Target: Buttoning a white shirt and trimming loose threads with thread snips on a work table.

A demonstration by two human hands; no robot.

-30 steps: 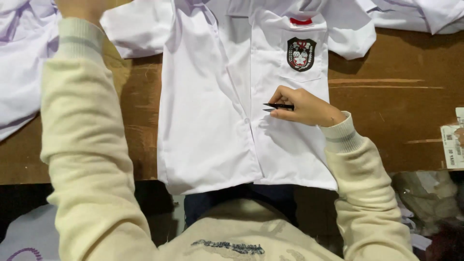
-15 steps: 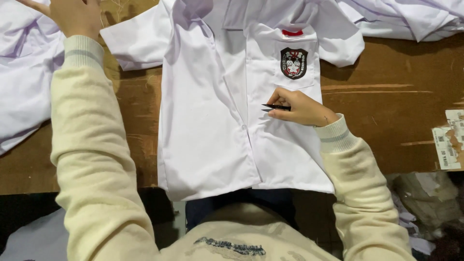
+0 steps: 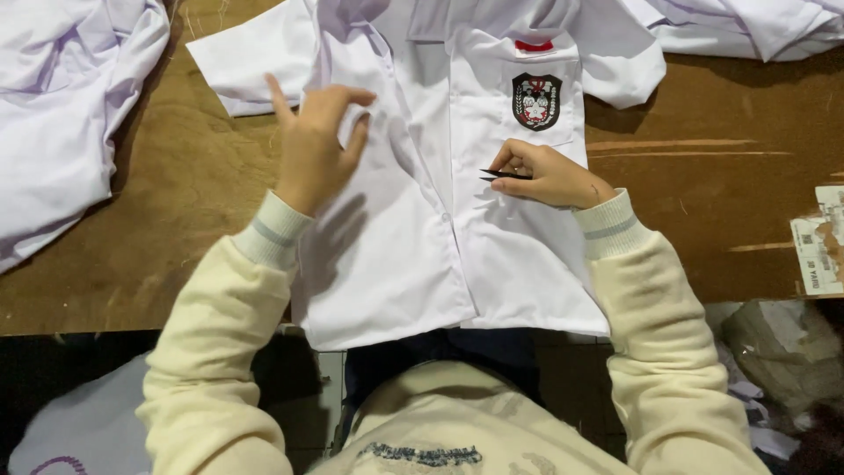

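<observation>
White pile far left, bare bench beside it. Left hand over shirt, fingers apart, loosely curled. Shirt hem overhangs near bench edge. Right hand (fingers pinched) grips black tool on shirt front below badge.

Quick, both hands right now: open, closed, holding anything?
Left hand: open, fingers loosely curled, empty, over the white shirt.
Right hand: closed on a small black tool, resting on the shirt.
</observation>
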